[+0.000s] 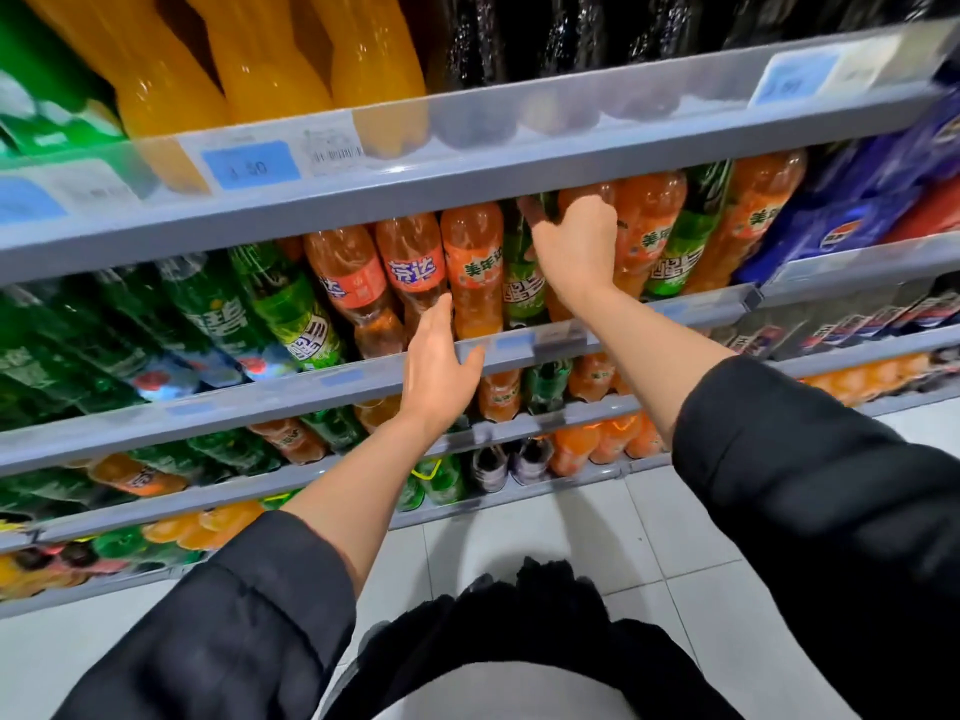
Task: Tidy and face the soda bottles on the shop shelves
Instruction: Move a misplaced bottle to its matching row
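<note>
The right hand [574, 249] curls round an orange bottle [584, 200] standing upright on the middle shelf [675, 314], straight ahead of it. The left hand [441, 366], fingers straight, touches a lower neighbour [472, 272]. Right hand is nearer the misplaced one.

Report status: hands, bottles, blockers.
Right hand gripping a green soda bottle. Left hand open, fingertips against an orange soda bottle. Nothing blocking.

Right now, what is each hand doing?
Left hand: open, straight fingers against an orange plastic soda bottle.
Right hand: gripping the top of another orange soda bottle behind it.
</note>
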Available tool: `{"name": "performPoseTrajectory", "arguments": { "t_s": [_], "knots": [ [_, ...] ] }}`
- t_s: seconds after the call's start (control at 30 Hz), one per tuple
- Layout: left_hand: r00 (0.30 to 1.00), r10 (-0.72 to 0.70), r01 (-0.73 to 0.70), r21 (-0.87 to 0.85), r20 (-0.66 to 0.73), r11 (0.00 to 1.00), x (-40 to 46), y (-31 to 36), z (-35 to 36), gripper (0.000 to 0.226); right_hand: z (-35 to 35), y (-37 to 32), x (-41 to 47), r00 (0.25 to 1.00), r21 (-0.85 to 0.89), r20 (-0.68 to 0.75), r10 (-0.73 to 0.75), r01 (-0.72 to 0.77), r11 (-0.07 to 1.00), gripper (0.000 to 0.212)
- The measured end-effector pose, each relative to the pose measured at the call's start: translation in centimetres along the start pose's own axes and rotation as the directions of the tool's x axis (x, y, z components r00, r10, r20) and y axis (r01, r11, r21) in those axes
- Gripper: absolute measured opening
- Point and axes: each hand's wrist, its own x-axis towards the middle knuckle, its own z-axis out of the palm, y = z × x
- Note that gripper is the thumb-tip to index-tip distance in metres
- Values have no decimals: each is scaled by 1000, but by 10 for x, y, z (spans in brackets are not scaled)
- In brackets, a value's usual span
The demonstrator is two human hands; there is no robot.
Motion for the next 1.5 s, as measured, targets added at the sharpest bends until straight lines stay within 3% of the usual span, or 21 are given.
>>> {"name": "performPoseTrajectory", "arguments": {
  "t_s": [0.17, 0.27, 0.4, 0.47, 0.6, 0.7, 0.8, 0.93, 1.17, 1.33, 1.5],
  "knots": [
    [1000, -30, 29, 25, 5, 999, 8, 9, -4, 60, -3, -13, 22, 948, -85, 271, 169, -151, 985, 24],
    [998, -57, 55, 34, 34, 998, 9, 11, -3, 66, -1, -10, 22, 962, -101, 242, 127, -105, 989, 22],
    [998, -63, 62, 26, 29, 998, 11, 15, -4, 58, -10, -7, 4, 1000, 45, 19, 11, -12, 999, 35],
    [997, -74, 74, 13, 27, 997, 13, 16, -4, 61, -12, -1, -5, 996, -18, -38, -86, 86, 996, 31],
    [996, -86, 86, 3, 24, 996, 13, 17, -2, 60, -16, 13, -15, 982, -32, -24, -188, 187, 982, 37],
    [997, -78, 78, -1, 25, 997, 12, 16, -1, 63, -17, 21, -20, 955, 97, 12, -295, 292, 951, 34],
    [997, -75, 76, -25, 20, 997, 10, 12, 1, 71, -22, 22, -28, 942, 214, -59, -329, 334, 918, 26],
    [999, -34, 32, -136, -13, 990, 3, 11, -1, 81, -30, 11, -33, 908, 224, -144, -393, 417, 881, 24],
    [992, 93, -112, -247, -86, 962, -14, 22, -13, 85, -41, -11, -54, 849, 177, -171, -499, 525, 832, 25],
    [979, 114, -161, -306, -166, 938, -30, 18, -22, 74, -29, -34, -75, 883, 248, -44, -466, 462, 851, 31],
    [982, 13, -75, -330, -186, 941, -55, -6, -35, 70, 4, -36, -100, 932, 290, 124, -341, 294, 911, 28]
  ]
}}
